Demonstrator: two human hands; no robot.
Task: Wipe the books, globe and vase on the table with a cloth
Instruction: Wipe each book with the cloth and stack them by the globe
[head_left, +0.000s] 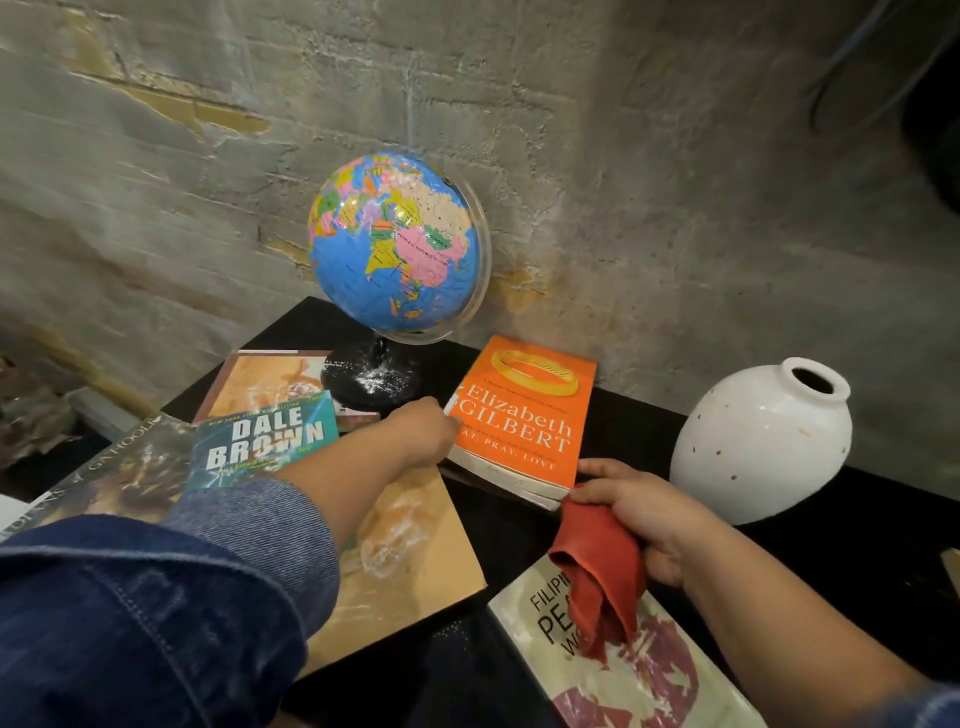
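Left hand, its arm stretched forward from a denim sleeve, curls its fingers onto the left edge of the glossy orange paperback. Right hand grips a crumpled red cloth by that book's near corner. The black desk carries six books, one round globe and one smooth, speckled white vase.

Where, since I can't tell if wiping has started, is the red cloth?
Head view, lower right: the right hand grips the red cloth above the white-and-red book, just in front of the orange book, left of the white vase.
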